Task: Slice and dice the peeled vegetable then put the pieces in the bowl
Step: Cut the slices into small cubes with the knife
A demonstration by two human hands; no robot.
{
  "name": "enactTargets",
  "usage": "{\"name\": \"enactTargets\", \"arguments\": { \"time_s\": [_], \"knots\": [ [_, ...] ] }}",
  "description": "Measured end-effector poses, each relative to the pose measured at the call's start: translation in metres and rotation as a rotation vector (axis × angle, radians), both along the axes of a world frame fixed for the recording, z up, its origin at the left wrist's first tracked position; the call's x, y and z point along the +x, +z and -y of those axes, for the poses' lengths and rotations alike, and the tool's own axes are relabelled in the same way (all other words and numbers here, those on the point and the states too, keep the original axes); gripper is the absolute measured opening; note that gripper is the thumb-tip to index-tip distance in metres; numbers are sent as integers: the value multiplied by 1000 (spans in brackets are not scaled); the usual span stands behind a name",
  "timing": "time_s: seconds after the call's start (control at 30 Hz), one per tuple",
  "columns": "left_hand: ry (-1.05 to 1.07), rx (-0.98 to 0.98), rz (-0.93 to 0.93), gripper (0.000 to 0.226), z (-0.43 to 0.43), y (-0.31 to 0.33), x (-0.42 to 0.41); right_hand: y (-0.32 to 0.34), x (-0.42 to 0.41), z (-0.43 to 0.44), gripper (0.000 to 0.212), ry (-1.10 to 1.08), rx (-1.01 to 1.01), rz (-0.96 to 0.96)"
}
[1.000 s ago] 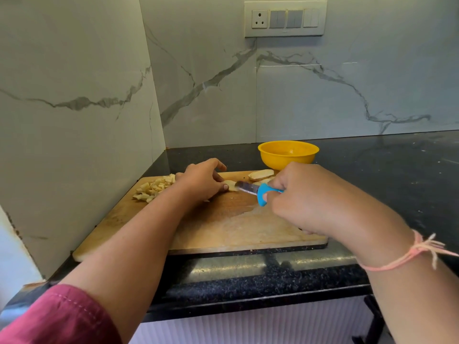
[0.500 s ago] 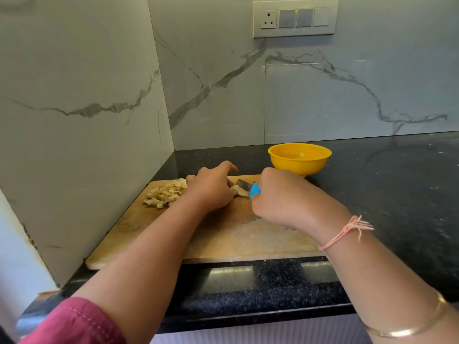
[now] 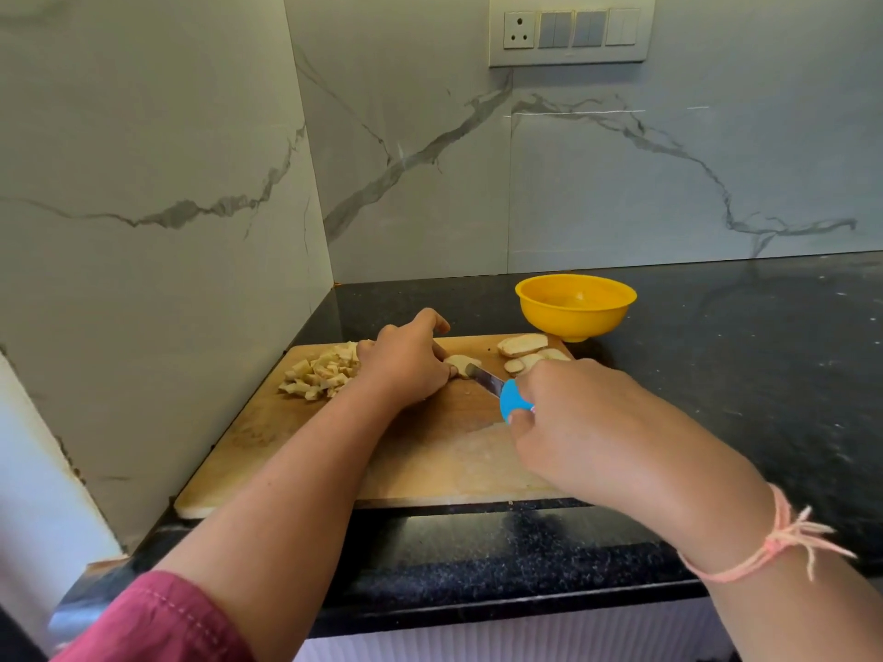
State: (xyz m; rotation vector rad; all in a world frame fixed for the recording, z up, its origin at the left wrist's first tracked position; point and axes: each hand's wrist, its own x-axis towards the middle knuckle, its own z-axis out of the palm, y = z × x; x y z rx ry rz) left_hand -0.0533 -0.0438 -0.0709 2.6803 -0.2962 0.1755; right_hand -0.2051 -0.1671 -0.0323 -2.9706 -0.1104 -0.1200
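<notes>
On the wooden cutting board (image 3: 430,465) my left hand (image 3: 406,360) presses down on a pale vegetable slice (image 3: 459,363). My right hand (image 3: 587,422) grips the blue-handled knife (image 3: 501,391), whose blade tip touches that slice. A heap of diced pieces (image 3: 322,372) lies at the board's far left. Uncut slices (image 3: 525,351) rest at the board's far right corner. The yellow bowl (image 3: 576,305) stands just behind the board on the right, with nothing visible inside it.
The board sits on a black granite counter (image 3: 740,365) in a corner of marble walls (image 3: 143,207). A switch panel (image 3: 571,28) is on the back wall. The counter's front edge runs below the board.
My right hand drew back toward me from the slice, uncovering the knife blade and the uncut slices behind it. My left hand kept its hold on the slice.
</notes>
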Motion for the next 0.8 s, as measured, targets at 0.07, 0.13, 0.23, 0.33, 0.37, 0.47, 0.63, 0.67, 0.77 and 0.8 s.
{"name": "enactTargets", "arguments": {
  "time_s": [0.07, 0.13, 0.23, 0.33, 0.37, 0.47, 0.63, 0.67, 0.77, 0.8],
  "knots": [
    [7, 6, -3, 47, 0, 0, 0, 1, 0, 1, 30, -7, 9, -32],
    [14, 15, -7, 47, 1, 0, 0, 3, -1, 1, 30, -2, -1, -49],
    [15, 17, -10, 48, 1, 1, 1, 9, -4, 2, 32, 16, -30, -66],
    [10, -2, -17, 49, 1, -1, 3, 12, -6, 6, 31, 17, -44, -51],
    [8, -23, -26, 49, 0, -1, 5, 12, -5, 8, 29, 11, -39, -24],
    [7, -123, -69, 51, -4, -1, 9, 8, 0, 10, 30, -44, 33, 59],
    [12, -145, -67, 55, -4, 1, 12, -13, 19, 0, 40, -66, 122, 113],
    [9, -138, -66, 55, -4, 1, 12, -15, 22, -2, 40, -70, 128, 99],
    [6, -117, -58, 56, -4, 1, 12, -17, 28, -4, 42, -84, 144, 73],
    [4, -116, -54, 56, -3, 2, 12, -17, 29, -4, 40, -78, 148, 74]
  ]
}}
